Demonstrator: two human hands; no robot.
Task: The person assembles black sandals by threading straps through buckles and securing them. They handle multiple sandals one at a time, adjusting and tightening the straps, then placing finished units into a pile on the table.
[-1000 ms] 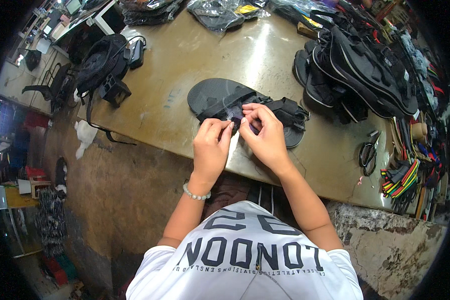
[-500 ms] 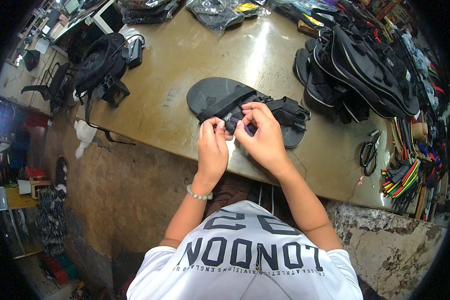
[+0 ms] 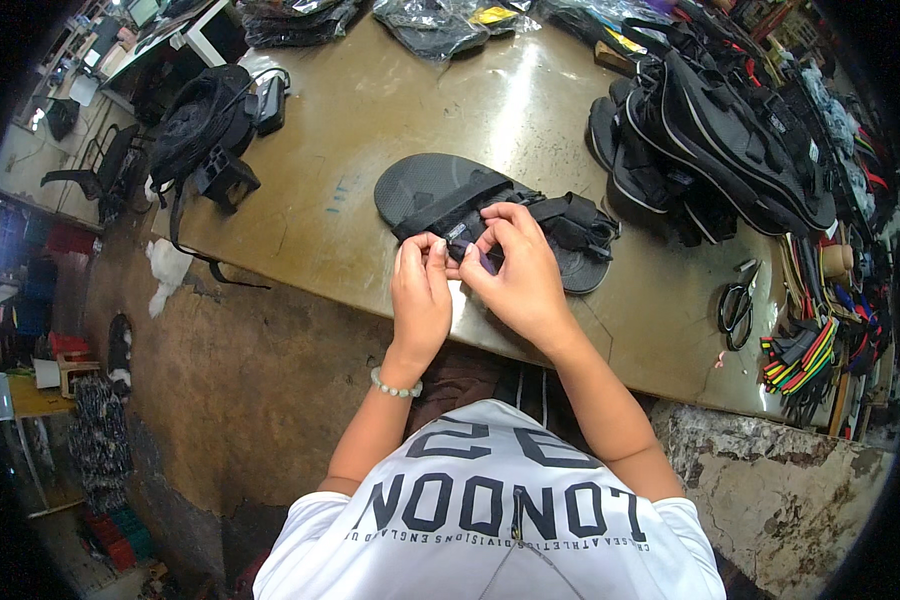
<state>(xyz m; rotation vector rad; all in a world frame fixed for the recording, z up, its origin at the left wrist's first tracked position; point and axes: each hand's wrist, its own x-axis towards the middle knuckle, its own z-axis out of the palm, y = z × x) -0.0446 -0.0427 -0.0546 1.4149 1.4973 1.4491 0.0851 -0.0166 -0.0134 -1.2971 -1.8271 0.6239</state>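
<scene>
A black strap sandal [image 3: 410, 185] lies on the worktable in front of me, its toe end to the left and its heel end to the right. At its near side, my left hand [image 3: 425, 285] pinches a black sandal strap [image 3: 460, 246] between thumb and fingers. My right hand [image 3: 515, 268] is closed on the same strap, close to my left fingertips. A small purple piece [image 3: 487, 262] shows by the right thumb; whether it belongs to the strap I cannot tell. The fingers hide much of the strap.
Black sandals [image 3: 720, 140] are heaped at the right of the table [image 3: 340, 260]. Scissors [image 3: 737, 312] and striped straps [image 3: 805, 360] lie near the right edge. A black cap-like item [image 3: 205, 115] sits on the left, and plastic-wrapped packs [image 3: 440, 28] line the far edge.
My right hand has shifted slightly left, toward my left fingertips, still gripping the strap. The left hand has hardly moved, and the sandal stays in place.
</scene>
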